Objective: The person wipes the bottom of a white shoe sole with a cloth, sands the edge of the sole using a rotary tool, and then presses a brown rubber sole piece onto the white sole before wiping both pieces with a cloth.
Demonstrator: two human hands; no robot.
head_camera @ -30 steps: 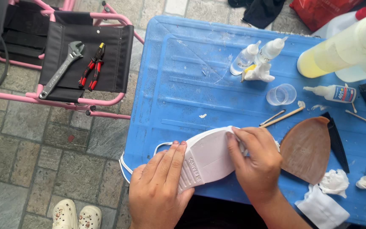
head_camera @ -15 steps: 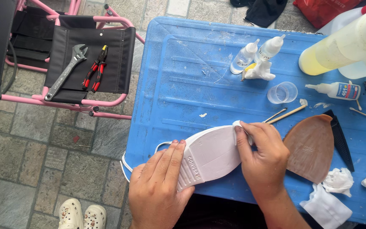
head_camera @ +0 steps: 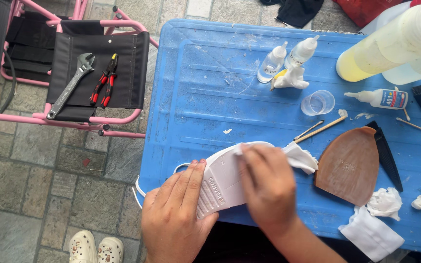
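A person's left hand (head_camera: 176, 214) steadies a white shoe (head_camera: 222, 180) lying sole-up at the near edge of a blue counter (head_camera: 220, 97), fingers pressed together flat along its heel end. The right hand (head_camera: 268, 187) covers the sole's front half, fingers closed on a white cloth (head_camera: 300, 158) bunched at the toe. At three o'clock from the shoe lies a brown rubber sole piece (head_camera: 349, 165); at one o'clock, two wooden sticks (head_camera: 320, 129) and a clear plastic cup (head_camera: 317, 102).
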